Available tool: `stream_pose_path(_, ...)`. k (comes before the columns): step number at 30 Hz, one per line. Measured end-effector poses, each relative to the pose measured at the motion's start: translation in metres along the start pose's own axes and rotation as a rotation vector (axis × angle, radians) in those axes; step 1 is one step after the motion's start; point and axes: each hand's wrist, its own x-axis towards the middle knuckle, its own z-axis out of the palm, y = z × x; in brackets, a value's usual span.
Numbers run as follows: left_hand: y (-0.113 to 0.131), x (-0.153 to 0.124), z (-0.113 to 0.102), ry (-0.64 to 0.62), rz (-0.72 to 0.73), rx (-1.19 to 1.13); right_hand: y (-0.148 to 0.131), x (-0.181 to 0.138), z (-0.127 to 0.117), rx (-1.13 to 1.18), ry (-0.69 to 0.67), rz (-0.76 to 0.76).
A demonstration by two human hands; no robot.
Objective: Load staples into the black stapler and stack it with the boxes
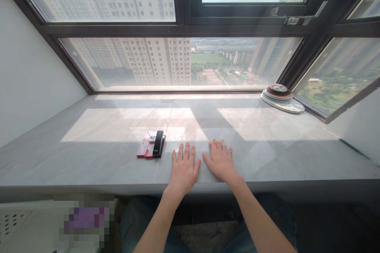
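Note:
My left hand [184, 169] lies palm down near the front edge of the grey stone windowsill [97, 162], its fingers spread and pointing at the window. Beside it, a little apart, my right hand [220, 160] rests the same way with nothing in it. To the left of my left hand is a black stapler [158, 144], lying along the right side of some small red-and-white boxes [145, 148]. A small silvery item [152, 136] sits on the boxes by the stapler, too small to make out. Neither hand touches these things.
In the far right corner of the sill several stacked plates or lids [280, 99] stand against the window frame [190, 30]. A white plastic bin [32, 225] is below the sill at the left, with part of it pixelated. White walls [38, 67] close off both sides.

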Motion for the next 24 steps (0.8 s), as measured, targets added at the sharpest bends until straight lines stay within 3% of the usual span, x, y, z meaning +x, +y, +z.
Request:
stream_pose_path(2,0.002,-0.009,-0.003,-0.004,0.025,-0.037,-0.024,0.012,0.000,0.122,-0.011,-0.010)
stream_pose_path(7,-0.001,-0.032,-0.013,-0.047,0.121,-0.092,-0.119,0.052,0.023,0.512,-0.070,-0.267)
stream_pose_path(10,-0.006,-0.044,-0.022,-0.050,0.165,-0.132,-0.170,0.075,0.041,0.566,-0.059,-0.210)
stream_pose_path(12,-0.008,-0.050,-0.031,-0.069,0.163,-0.164,-0.187,0.087,0.046,0.539,-0.075,-0.181)
stream_pose_path(15,-0.009,-0.052,-0.047,-0.087,0.105,-0.224,-0.177,0.096,0.037,0.475,-0.095,-0.228)
stream_pose_path(19,-0.008,-0.037,-0.061,-0.068,0.036,-0.314,-0.114,0.086,0.000,0.395,-0.090,-0.368)
stream_pose_path(24,-0.002,-0.005,-0.049,0.045,-0.085,-0.295,-0.044,0.051,-0.029,0.412,-0.003,-0.274)
